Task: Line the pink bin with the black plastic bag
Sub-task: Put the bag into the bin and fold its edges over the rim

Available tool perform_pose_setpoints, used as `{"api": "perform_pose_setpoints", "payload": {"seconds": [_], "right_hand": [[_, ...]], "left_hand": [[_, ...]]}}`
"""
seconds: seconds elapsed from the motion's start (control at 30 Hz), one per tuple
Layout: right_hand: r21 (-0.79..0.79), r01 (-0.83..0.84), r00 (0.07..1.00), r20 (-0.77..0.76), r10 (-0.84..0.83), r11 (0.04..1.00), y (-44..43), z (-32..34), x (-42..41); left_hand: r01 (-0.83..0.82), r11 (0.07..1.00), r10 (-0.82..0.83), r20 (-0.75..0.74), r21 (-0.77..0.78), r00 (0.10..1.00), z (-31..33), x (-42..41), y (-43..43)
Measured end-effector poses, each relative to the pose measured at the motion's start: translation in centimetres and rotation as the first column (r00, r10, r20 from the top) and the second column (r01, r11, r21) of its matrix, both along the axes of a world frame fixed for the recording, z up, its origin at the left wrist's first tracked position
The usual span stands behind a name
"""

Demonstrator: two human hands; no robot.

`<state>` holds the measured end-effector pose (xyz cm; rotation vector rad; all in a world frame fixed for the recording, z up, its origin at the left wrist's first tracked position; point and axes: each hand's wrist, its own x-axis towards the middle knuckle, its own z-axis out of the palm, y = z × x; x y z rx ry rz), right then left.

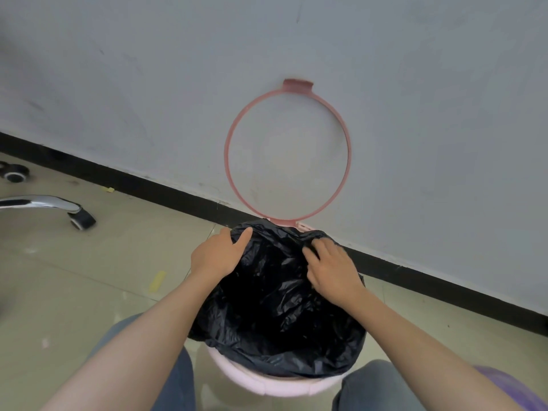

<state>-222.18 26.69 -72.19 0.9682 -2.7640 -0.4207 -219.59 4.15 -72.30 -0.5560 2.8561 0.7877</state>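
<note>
The pink bin (275, 385) stands on the floor between my knees, close to the wall. The black plastic bag (275, 310) hangs inside it, its mouth folded out over most of the rim. The bin's pink ring (234, 126) is flipped up and leans against the wall behind it. My left hand (218, 253) grips the bag's edge at the far left of the rim, thumb on top. My right hand (329, 271) pinches the bag's edge at the far right. The bin's inside is hidden by the bag.
A grey wall (415, 114) with a black skirting board (166, 194) runs diagonally just behind the bin. An office chair's chrome leg and castor (80, 218) lie at the left on the tiled floor. A second castor (13, 172) sits further back. Something purple (510, 387) shows at the bottom right.
</note>
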Motion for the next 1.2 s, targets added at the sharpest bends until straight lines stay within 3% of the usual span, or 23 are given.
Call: {"api": "perform_pose_setpoints", "payload": {"seconds": [0.1,0.23,0.33,0.5,0.57,0.63,0.7,0.73,0.8,0.87,0.9,1.0,1.1,1.2], "right_hand": [[-0.04,0.158,0.987,0.04,-0.156,0.987,0.2,-0.1,-0.7],[-0.147,0.25,0.939,0.277,-0.203,0.957,0.1,0.1,-1.3],[-0.209,0.36,0.89,0.369,-0.267,0.909,-0.1,0.4,-2.2],[-0.27,0.532,0.786,0.511,-0.35,0.802,-0.3,0.3,-3.6],[-0.294,0.581,0.717,0.626,-0.307,0.759,0.0,0.4,-4.4],[-0.373,0.632,0.664,0.713,-0.226,0.679,0.3,1.0,-4.7],[-0.475,0.601,0.733,0.648,-0.207,0.643,1.0,1.8,-3.9],[-0.508,0.548,0.793,0.569,-0.218,0.664,1.4,2.3,-2.8],[-0.557,0.401,0.886,0.437,-0.154,0.727,2.3,3.2,0.8],[-0.6,0.228,0.935,0.355,-0.001,0.767,3.0,3.7,5.3],[-0.595,0.151,0.947,0.316,0.057,0.789,3.4,3.5,7.3],[-0.475,0.003,0.953,0.268,0.142,0.88,4.9,2.1,11.9],[-0.375,-0.016,0.956,0.265,0.123,0.927,6.0,0.2,13.7],[-0.451,0.002,0.95,0.278,0.139,0.893,6.1,-1.6,13.2]], "left_hand": [[-0.006,1.0,0.006,0.004,0.013,1.0,-0.1,-0.1,0.3],[-0.01,1.0,0.011,-0.007,0.029,1.0,-0.1,-0.3,0.7],[-0.032,0.998,0.032,-0.015,0.059,0.999,-0.1,-0.2,0.6],[-0.148,0.961,0.139,0.052,0.235,0.989,0.4,-0.8,0.3],[-0.284,0.876,0.249,0.141,0.391,0.958,0.3,-1.0,0.0],[-0.425,0.705,0.376,0.209,0.568,0.903,0.0,-0.7,-0.7],[-0.431,0.56,0.519,0.107,0.708,0.848,-0.2,0.0,-1.7],[-0.386,0.58,0.554,0.0,0.717,0.833,0.0,0.7,-1.9],[-0.242,0.749,0.47,-0.237,0.617,0.85,0.2,3.1,-2.0],[-0.025,0.919,0.204,-0.422,0.393,0.883,0.5,6.6,-1.6],[0.094,0.961,0.037,-0.456,0.26,0.889,0.7,8.5,-1.2],[0.343,0.939,-0.322,-0.287,0.023,0.902,-0.2,12.4,0.0],[0.346,0.937,-0.333,-0.19,0.039,0.924,-1.9,13.7,0.9],[0.304,0.939,-0.272,-0.198,0.158,0.942,-2.2,12.8,1.1]]}}
